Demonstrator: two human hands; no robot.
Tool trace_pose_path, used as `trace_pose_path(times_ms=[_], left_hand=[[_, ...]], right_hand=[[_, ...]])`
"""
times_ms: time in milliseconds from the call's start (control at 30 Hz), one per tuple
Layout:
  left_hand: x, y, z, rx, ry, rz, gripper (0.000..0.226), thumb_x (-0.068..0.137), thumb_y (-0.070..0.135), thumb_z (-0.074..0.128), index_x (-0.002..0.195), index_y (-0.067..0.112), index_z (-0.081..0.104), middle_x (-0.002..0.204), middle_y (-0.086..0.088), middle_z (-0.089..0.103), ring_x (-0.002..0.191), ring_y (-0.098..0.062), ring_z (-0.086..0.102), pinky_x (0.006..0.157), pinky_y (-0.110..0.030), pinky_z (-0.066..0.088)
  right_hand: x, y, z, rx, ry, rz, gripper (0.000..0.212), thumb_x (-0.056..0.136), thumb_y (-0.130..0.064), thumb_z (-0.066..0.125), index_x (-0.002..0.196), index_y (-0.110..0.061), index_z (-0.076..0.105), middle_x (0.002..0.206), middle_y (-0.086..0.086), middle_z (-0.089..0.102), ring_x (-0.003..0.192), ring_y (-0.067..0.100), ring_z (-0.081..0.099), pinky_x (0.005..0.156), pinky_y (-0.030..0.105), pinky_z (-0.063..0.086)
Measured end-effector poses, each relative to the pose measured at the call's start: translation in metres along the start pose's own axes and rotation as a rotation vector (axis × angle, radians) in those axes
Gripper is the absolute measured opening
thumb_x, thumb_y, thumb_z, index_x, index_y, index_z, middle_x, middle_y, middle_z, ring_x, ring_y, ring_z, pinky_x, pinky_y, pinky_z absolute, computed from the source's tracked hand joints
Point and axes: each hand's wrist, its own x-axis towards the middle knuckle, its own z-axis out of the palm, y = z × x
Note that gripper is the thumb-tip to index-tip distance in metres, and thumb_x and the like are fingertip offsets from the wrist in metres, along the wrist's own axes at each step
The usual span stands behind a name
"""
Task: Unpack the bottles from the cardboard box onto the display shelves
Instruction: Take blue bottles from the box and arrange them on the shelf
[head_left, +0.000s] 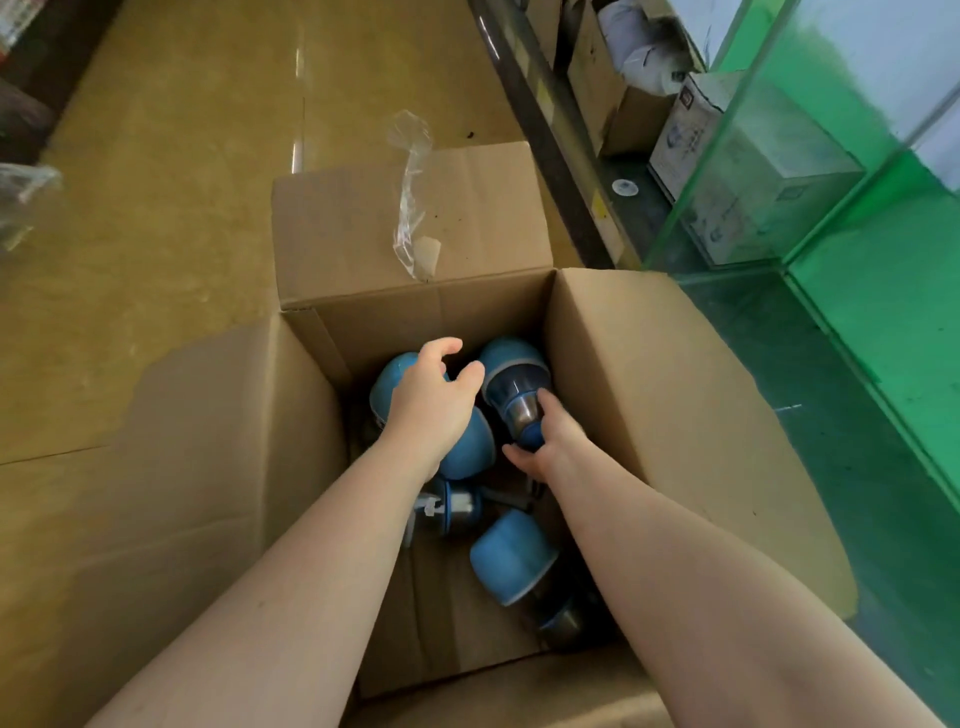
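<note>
**Both hands in the box, one bottle taken**

The cardboard box (649, 374) stands open on the floor, with several blue bottles lying loose inside. The right hand (545, 441) grasps a bottle (514, 384) at its narrow end. The left hand (436, 400) hovers above another bottle (457, 447), its grip released, fingers loosely curled. Next, likely: lift the held bottle clear of the flaps toward the glass display shelves (779, 171) at right.
</note>
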Motion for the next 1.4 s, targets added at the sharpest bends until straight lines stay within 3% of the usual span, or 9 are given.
trace_pose_path(times_ms=[300,467,600,733,833,933,1067,1267,1400], left_hand=[[0.000,-0.008,-0.002,-0.009,0.036,0.022,0.038,0.097,0.025,0.046,0.136,0.025,0.042,0.105,0.008,0.049,0.070,-0.003,0.044,0.069,-0.028,0.043],[-0.001,-0.008,-0.006,0.122,0.012,0.049,0.042,0.096,0.022,0.047,0.137,0.025,0.042,0.138,-0.005,0.044,0.081,-0.009,0.046,0.072,-0.026,0.041],[-0.002,-0.012,-0.016,0.330,0.008,0.104,0.052,0.092,0.014,0.051,0.141,0.023,0.037,0.142,-0.008,0.039,0.118,-0.025,0.047,0.094,-0.031,0.039],[-0.003,-0.018,-0.029,0.497,-0.051,0.132,0.079,0.082,0.019,0.066,0.147,0.025,0.023,0.149,-0.006,0.027,0.128,-0.030,0.040,0.104,-0.042,0.038],[-0.008,-0.018,-0.036,0.579,-0.121,0.184,0.107,0.067,0.032,0.080,0.150,0.025,0.011,0.154,0.001,0.017,0.140,-0.025,0.023,0.111,-0.043,0.029],[-0.013,-0.017,-0.044,0.512,-0.132,0.247,0.120,0.056,0.036,0.087,0.149,0.026,0.013,0.153,0.006,0.021,0.140,-0.018,0.026,0.112,-0.040,0.030],[-0.020,-0.010,-0.053,0.363,-0.030,0.317,0.113,0.050,0.038,0.089,0.143,0.030,0.025,0.141,0.008,0.040,0.128,-0.015,0.042,0.106,-0.037,0.039],[-0.027,0.008,-0.055,0.051,0.077,0.292,0.096,0.053,0.039,0.088,0.134,0.028,0.036,0.125,0.009,0.053,0.115,-0.013,0.052,0.095,-0.030,0.045],[-0.029,0.019,-0.056,-0.101,0.090,0.256,0.099,0.055,0.033,0.088,0.137,0.026,0.034,0.126,0.007,0.053,0.116,-0.015,0.052,0.097,-0.035,0.047]], right_hand=[[0.002,0.008,0.004,0.105,-0.027,-0.032,0.070,0.082,-0.026,0.072,0.141,-0.009,0.038,0.147,0.014,0.038,0.132,0.030,0.041,0.103,0.037,0.044],[-0.005,0.018,0.003,-0.307,0.029,-0.336,0.065,0.078,-0.022,0.074,0.135,-0.015,0.042,0.130,0.009,0.052,0.098,0.023,0.055,0.094,0.037,0.050],[-0.018,0.010,-0.003,-0.698,0.050,-0.656,0.064,0.070,-0.033,0.074,0.127,-0.024,0.047,0.121,0.006,0.056,0.106,0.025,0.056,0.093,0.039,0.050],[-0.050,-0.016,-0.006,-1.168,-0.101,-0.908,0.071,0.069,-0.038,0.074,0.132,-0.028,0.043,0.119,0.002,0.055,0.103,0.020,0.056,0.089,0.035,0.050],[-0.078,-0.028,0.000,-1.335,-0.252,-0.995,0.066,0.071,-0.040,0.075,0.129,-0.027,0.046,0.111,-0.003,0.058,0.098,0.014,0.056,0.079,0.026,0.046],[-0.096,-0.031,0.010,-1.266,-0.417,-0.943,0.057,0.070,-0.036,0.077,0.121,-0.031,0.050,0.108,-0.005,0.061,0.099,0.014,0.059,0.088,0.032,0.051],[-0.108,-0.033,0.022,-1.093,-0.533,-0.918,0.046,0.070,-0.029,0.077,0.110,-0.029,0.054,0.104,-0.002,0.064,0.099,0.018,0.062,0.092,0.040,0.053],[-0.128,-0.028,0.040,-0.870,-0.579,-0.872,0.039,0.074,-0.033,0.078,0.106,-0.022,0.058,0.100,-0.002,0.068,0.093,0.015,0.067,0.082,0.031,0.056],[-0.149,-0.034,0.060,-1.020,-0.560,-0.857,0.065,0.070,-0.037,0.080,0.123,-0.020,0.047,0.112,0.000,0.063,0.100,0.018,0.063,0.087,0.036,0.055]])
